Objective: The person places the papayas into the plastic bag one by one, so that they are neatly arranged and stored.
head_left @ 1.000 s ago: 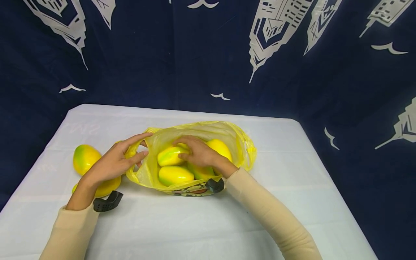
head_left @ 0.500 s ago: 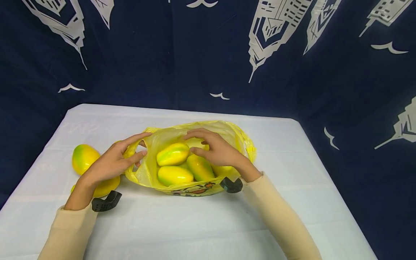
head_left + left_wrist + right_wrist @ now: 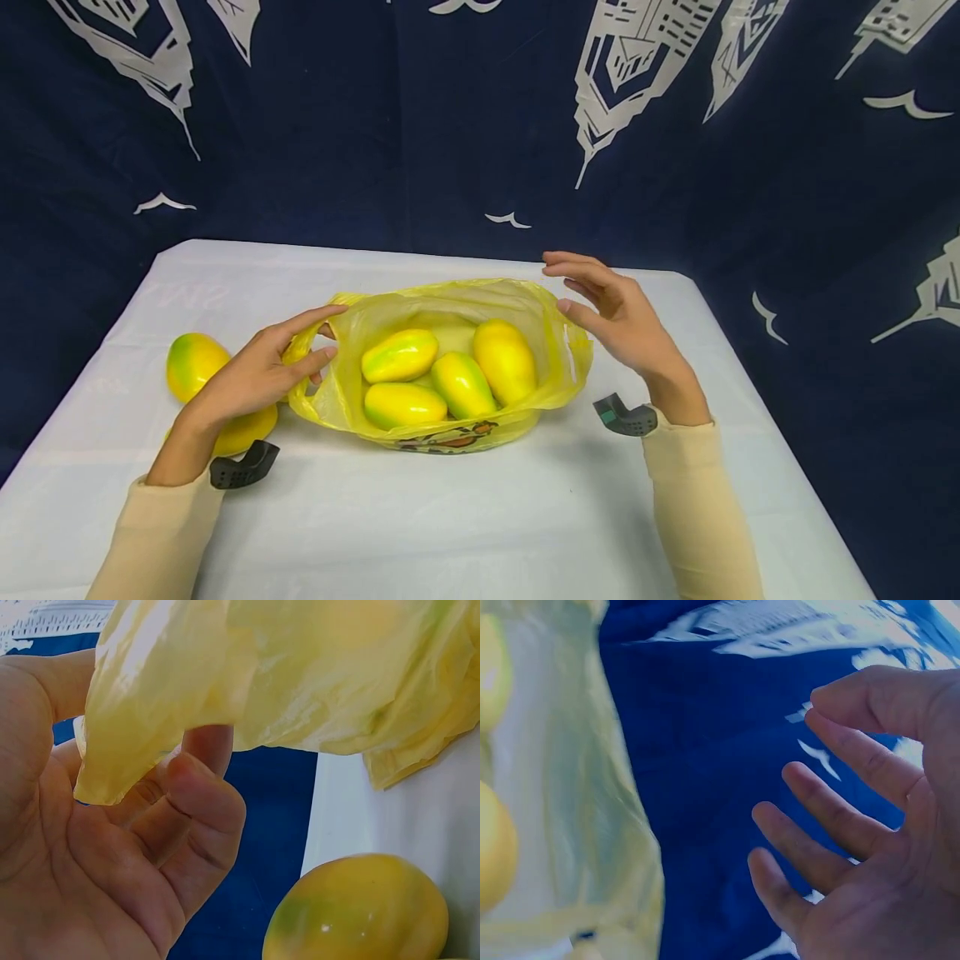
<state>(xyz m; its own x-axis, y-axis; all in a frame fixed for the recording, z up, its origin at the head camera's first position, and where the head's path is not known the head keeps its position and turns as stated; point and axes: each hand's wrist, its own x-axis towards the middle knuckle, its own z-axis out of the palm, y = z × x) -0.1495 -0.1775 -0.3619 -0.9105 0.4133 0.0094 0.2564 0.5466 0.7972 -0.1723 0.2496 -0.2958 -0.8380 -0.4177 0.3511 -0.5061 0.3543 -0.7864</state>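
Observation:
A yellow plastic bag [image 3: 561,367] lies with its mouth wide apart in the middle of the table. Several yellow-green mangoes [image 3: 504,360] sit inside. My left hand [image 3: 258,371] holds the bag's left handle; in the left wrist view the thin plastic [image 3: 172,667] passes between thumb and fingers. Just beyond the bag's right rim hovers my right hand [image 3: 618,321], nothing in it. The right wrist view shows its fingers [image 3: 840,802] spread and loosely bent, apart from the bag.
Two more mangoes lie left of the bag: one [image 3: 197,364] farther back, another [image 3: 246,432] partly hidden by the left wrist. A white cloth covers the table [image 3: 420,525]. Behind it hangs a dark blue curtain [image 3: 337,167] with white prints.
My right hand has come up out of the bag and moved right, past the rim, uncovering the mangoes beneath it. The left hand stays at the handle.

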